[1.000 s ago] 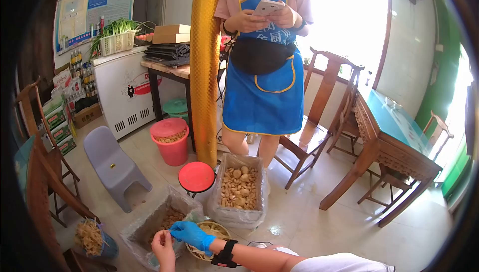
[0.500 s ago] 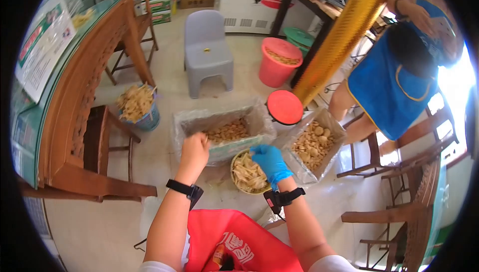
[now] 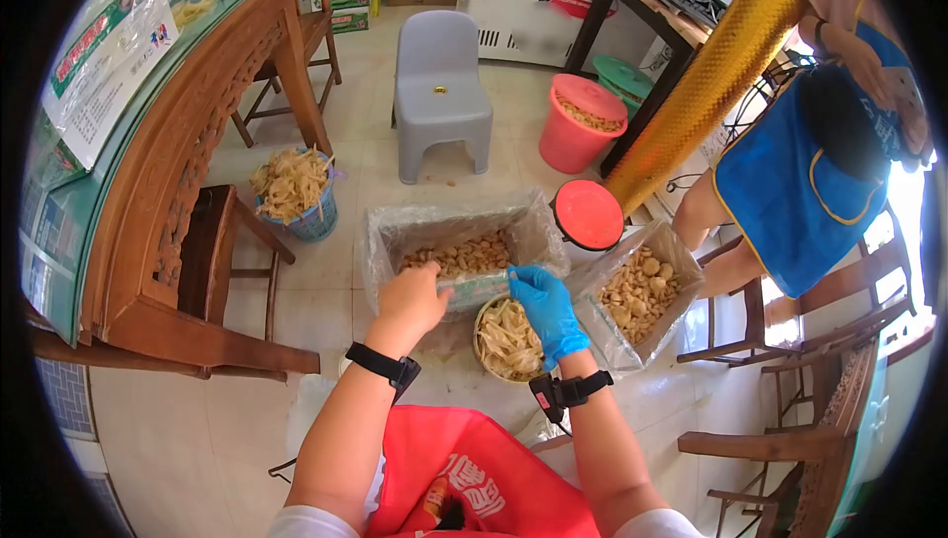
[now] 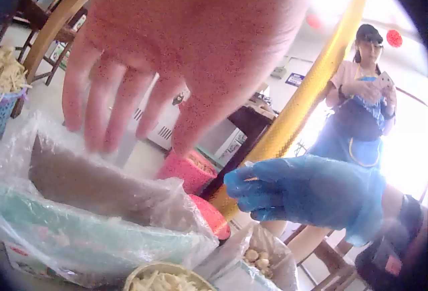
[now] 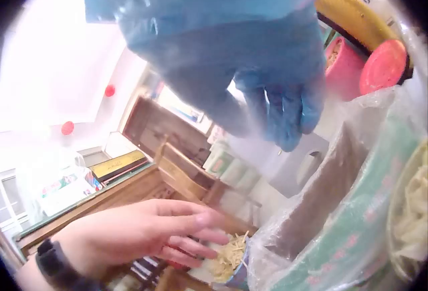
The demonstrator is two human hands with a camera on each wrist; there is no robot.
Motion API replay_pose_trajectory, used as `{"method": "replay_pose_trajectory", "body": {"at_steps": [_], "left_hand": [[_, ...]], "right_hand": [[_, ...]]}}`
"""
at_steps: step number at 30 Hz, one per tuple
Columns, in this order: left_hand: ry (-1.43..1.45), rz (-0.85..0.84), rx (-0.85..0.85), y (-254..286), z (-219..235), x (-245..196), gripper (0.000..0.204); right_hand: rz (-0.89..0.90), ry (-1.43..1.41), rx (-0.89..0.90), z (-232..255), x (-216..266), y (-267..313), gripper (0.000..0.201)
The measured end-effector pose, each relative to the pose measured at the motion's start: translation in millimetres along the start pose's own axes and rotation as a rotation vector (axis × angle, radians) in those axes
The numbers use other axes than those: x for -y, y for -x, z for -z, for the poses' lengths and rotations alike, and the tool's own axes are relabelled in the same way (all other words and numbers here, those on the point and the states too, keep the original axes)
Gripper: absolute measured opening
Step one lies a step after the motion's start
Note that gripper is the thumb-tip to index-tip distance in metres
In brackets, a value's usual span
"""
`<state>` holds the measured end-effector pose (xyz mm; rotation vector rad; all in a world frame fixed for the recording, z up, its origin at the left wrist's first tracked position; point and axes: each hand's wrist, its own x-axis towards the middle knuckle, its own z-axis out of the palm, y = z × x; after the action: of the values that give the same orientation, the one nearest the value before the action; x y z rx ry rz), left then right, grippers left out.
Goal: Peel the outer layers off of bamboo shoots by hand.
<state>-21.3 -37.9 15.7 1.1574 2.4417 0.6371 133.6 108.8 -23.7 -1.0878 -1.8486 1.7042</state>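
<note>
My bare left hand (image 3: pixel 413 301) hangs over the near side of a plastic-lined box (image 3: pixel 385 232) with brown chunks (image 3: pixel 459 257) at its bottom. Its fingers (image 4: pixel 120 107) are extended and apart, holding nothing. To the right, my right hand (image 3: pixel 545 313), in a blue glove, is above a round basket (image 3: pixel 481 355) of pale strips (image 3: pixel 511 336). The gloved fingers are bent toward the thumb, and a small pale piece (image 4: pixel 249 164) shows at their tips. Most of that piece is hidden by the glove.
A second lined box (image 3: pixel 681 291) of chunks stands right, beside a red-topped stool (image 3: pixel 590 214). A bucket of strips (image 3: pixel 314 217) is at left, a grey plastic chair (image 3: pixel 444 109) behind. A person in a blue apron (image 3: pixel 805 197) stands by the yellow pillar (image 3: pixel 721 84).
The head view has turned downward and left. My left hand has moved away from the right hand to over the box, and its fingers have straightened. The gloved hand stays bent near the basket.
</note>
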Motion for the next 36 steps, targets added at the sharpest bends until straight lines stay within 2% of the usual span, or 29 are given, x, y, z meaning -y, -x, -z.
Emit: {"method": "replay_pose_trajectory", "body": {"at_steps": [2,3,4,5,6,8,9,11,12,13,15,16,18,19,20,21,22,23,25,27,28,29,31,33,35,36], "left_hand": [[-0.079,-0.116,0.155,2,-7,5,0.04],[-0.113,-0.197,0.23,3,-15,10,0.041],[-0.071,-0.157,0.341,7,-11,4,0.045],[-0.09,-0.195,0.327,9,-19,9,0.039],[-0.116,-0.209,0.35,11,-17,6,0.04],[-0.141,-0.234,0.316,9,-23,8,0.042],[-0.151,-0.228,0.307,11,-17,4,0.043],[-0.178,-0.261,0.296,11,-22,-1,0.045],[-0.192,-0.252,0.272,10,-20,3,0.047],[-0.185,-0.255,0.308,16,-17,6,0.05],[-0.089,-0.158,0.389,5,-19,9,0.05],[-0.081,-0.205,0.376,13,-13,11,0.05],[-0.124,-0.203,0.36,3,-19,17,0.052],[-0.132,-0.237,0.354,12,-9,17,0.052],[-0.105,-0.229,0.364,8,-14,18,0.051],[-0.079,-0.222,0.375,1,-16,18,0.05],[-0.029,-0.17,0.418,9,-4,15,0.049],[-0.008,-0.196,0.403,9,-5,16,0.049],[-0.051,-0.223,0.329,14,-5,21,0.05],[-0.059,-0.212,0.324,21,2,13,0.048],[-0.029,-0.162,0.373,34,15,9,0.048],[0.009,-0.118,0.413,36,19,7,0.048],[-0.091,-0.223,0.353,38,11,17,0.05],[-0.102,-0.222,0.295,50,21,16,0.049],[-0.064,-0.313,0.13,54,22,22,0.042],[-0.02,-0.341,0.114,45,17,31,0.041]], "right_hand": [[0.032,0.211,0.107,4,-13,2,0.034],[0.051,0.205,0.093,5,-11,3,0.034],[0.03,0.407,0.239,5,-9,5,0.035],[-0.01,0.61,0.369,6,-8,10,0.037],[-0.008,0.601,0.328,7,-15,10,0.037],[0.095,0.776,0.326,12,-32,7,0.04],[0.085,0.772,0.268,20,-28,6,0.04],[0.351,0.565,-0.021,46,-10,6,0.045],[0.219,0.411,-0.094,61,15,11,0.045],[0.192,0.302,-0.194,83,31,27,0.044],[0.223,0.119,-0.352,138,53,35,0.042],[0.27,0.051,-0.423,165,70,62,0.04],[0.35,0.301,-0.584,227,79,86,0.032],[0.414,0.395,-0.614,245,98,123,0.032],[0.454,0.438,-0.669,279,89,136,0.031],[0.363,0.493,-0.691,284,112,168,0.031],[0.296,0.683,-0.723,281,134,213,0.031],[0.158,0.843,-0.729,268,163,253,0.031],[0.235,0.842,-0.765,262,172,305,0.025],[0.149,0.764,-0.754,232,196,345,0.022],[0.155,0.763,-0.761,212,206,362,0.022],[0.241,0.731,-0.691,195,211,369,0.022],[0.469,0.666,-0.527,160,225,380,0.025],[0.355,0.775,-0.486,110,250,379,0.028],[0.447,0.811,-0.316,86,249,363,0.032],[0.427,0.744,-0.251,73,240,347,0.035]]}}
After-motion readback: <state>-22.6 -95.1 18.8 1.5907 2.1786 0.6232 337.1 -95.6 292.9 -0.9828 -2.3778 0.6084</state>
